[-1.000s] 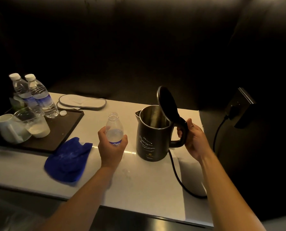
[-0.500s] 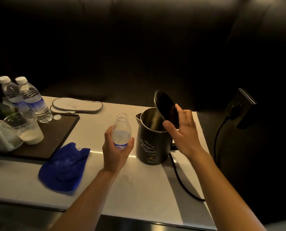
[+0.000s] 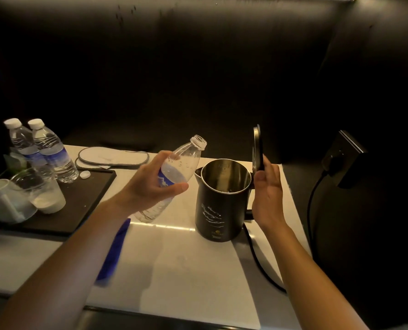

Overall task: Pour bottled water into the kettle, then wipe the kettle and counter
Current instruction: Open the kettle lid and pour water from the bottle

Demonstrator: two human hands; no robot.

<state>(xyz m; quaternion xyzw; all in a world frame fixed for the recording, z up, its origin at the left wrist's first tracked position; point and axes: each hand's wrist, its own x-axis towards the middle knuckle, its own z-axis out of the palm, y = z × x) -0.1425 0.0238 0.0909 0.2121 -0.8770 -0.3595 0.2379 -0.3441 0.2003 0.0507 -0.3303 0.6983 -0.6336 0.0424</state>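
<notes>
A black kettle [image 3: 219,210] stands on the white counter [image 3: 186,270], its steel inside showing. Its lid [image 3: 257,148] is swung upright, and my right hand [image 3: 267,194] rests against the lid's right side, fingers straight. My left hand [image 3: 150,186] grips an uncapped water bottle [image 3: 179,167] with a blue label, lifted off the counter and tilted, its mouth pointing up and right toward the kettle's rim. No water is leaving the bottle. A blue cloth [image 3: 113,253] lies on the counter, mostly hidden under my left forearm.
A dark tray [image 3: 79,210] at left carries two capped bottles [image 3: 48,151], a loose white cap [image 3: 85,174], glasses and a white mug [image 3: 0,196]. Slippers [image 3: 112,156] lie behind it. The kettle's cord [image 3: 260,263] runs across the counter's right side; a wall socket [image 3: 341,156] sits at right.
My left hand has lifted the bottle off the counter and tilted it toward the kettle. My right hand has pushed the lid from half-closed to upright.
</notes>
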